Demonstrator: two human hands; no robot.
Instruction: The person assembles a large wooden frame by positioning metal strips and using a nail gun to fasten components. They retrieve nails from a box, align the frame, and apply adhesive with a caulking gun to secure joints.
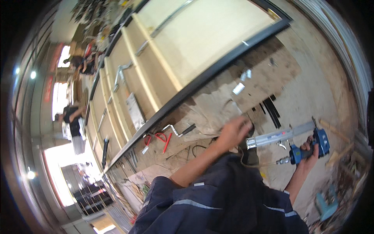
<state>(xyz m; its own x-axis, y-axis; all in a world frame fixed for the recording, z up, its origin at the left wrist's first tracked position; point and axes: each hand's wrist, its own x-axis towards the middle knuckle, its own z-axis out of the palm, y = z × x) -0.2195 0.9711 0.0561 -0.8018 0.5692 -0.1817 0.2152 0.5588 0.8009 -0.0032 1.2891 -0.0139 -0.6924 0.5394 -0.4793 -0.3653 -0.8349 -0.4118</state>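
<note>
My right hand (310,151) is closed around the handle of a blue air nail gun (321,143), held over the floor at the right. Its long silver magazine (269,138) extends left toward my other hand, and an air hose (259,166) joins the grip through a metal coupling (283,160). Just beyond the magazine's left end is my left hand (236,133), smeared by motion; whether its fingers hold anything is unclear. Beside it lies a crumpled brown sheet (214,107). Above my hands is a large black-edged frame (202,82) with pale wooden slats (156,52).
Red-handled scissors (159,136), a red marker (167,143) and a black-handled crank (180,130) lie near the frame's edge. Whitish strips (238,89) and black strips (271,111) lie farther right. A teal tool (327,202) is low right. Two people (73,119) are at the far left.
</note>
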